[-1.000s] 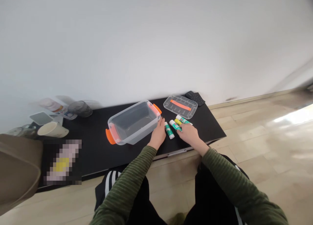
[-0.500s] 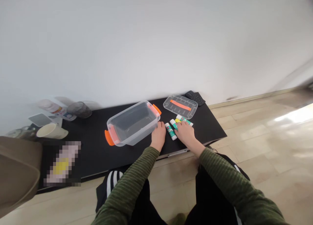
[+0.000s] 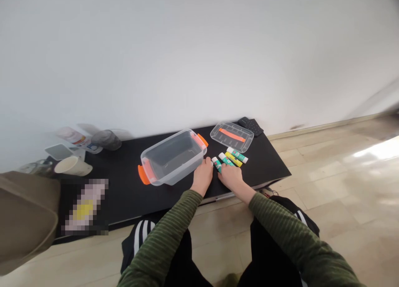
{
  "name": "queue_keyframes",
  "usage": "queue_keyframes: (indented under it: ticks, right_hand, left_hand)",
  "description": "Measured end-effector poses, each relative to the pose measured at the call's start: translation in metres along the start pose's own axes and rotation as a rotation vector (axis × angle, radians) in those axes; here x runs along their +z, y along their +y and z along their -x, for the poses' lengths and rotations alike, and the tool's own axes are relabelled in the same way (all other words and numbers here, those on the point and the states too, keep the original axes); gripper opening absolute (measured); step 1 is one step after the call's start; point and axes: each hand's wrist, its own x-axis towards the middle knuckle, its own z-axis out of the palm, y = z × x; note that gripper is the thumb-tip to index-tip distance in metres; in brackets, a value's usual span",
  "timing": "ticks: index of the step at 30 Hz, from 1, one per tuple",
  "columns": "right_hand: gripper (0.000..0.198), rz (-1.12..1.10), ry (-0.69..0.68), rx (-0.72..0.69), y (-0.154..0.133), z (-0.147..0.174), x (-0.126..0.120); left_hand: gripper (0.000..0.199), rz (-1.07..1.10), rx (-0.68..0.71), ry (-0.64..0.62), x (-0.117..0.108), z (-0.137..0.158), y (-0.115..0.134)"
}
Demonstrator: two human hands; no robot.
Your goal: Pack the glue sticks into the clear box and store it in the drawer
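Several glue sticks lie side by side on the black tabletop. The leftmost green-and-white glue stick (image 3: 216, 164) lies between my hands, and my right hand (image 3: 232, 179) has its curled fingers on its lower end. Beside it is a second green glue stick (image 3: 225, 158), partly under the same hand. Then come a yellow stick (image 3: 234, 159) and another green glue stick (image 3: 237, 154), both untouched. My left hand (image 3: 203, 175) is closed next to the leftmost stick's cap, close by the clear plastic box (image 3: 174, 176) with orange latches. What its fingers hold, if anything, is hidden.
The clear lid (image 3: 246, 143) with an orange handle lies behind the sticks, near a black dotted object (image 3: 256, 128). A paper cup (image 3: 73, 166), a dark glass (image 3: 107, 139) and a white bottle (image 3: 71, 136) stand left. A wall borders the black table (image 3: 124, 199).
My right hand has moved left, off the yellow stick and onto the lower end of the leftmost glue stick. My left hand stays beside the box. The view has shifted slightly.
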Motion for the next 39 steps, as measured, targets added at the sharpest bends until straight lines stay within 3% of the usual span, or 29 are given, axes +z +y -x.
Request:
queue_keyframes:
  ticks: [3,6,11,15,21,30,39]
  right_hand:
    - [0.035,-0.025,-0.018,0.017,0.000,-0.001,-0.001]
    - [0.038,-0.086,-0.022,0.013,0.004,0.001,-0.006]
    - [0.036,-0.204,-0.001,-0.034,0.017,0.014,-0.015]
    - [0.032,-0.276,0.026,-0.117,0.023,0.027,-0.015]
    - [0.031,-0.291,0.063,-0.257,0.025,0.035,-0.009]
    - [0.038,-0.295,0.228,-0.286,0.037,0.034,-0.013]
    - [0.038,-0.389,0.253,-0.361,0.044,0.035,-0.009]
  left_hand:
    - [0.017,0.199,-0.013,0.058,-0.003,0.003,-0.005]
    - [0.019,0.627,-0.072,0.074,-0.001,0.006,-0.010]
    - [0.025,1.459,-0.276,-0.069,0.001,0.011,-0.013]
    - [0.022,1.774,-0.339,-0.134,-0.006,0.018,-0.013]
    - [0.017,1.895,-0.356,-0.111,-0.016,0.023,-0.016]
    - [0.033,1.865,-0.253,-0.087,-0.017,0.028,-0.020]
    - [0.037,1.820,-0.195,-0.099,-0.021,0.032,-0.018]
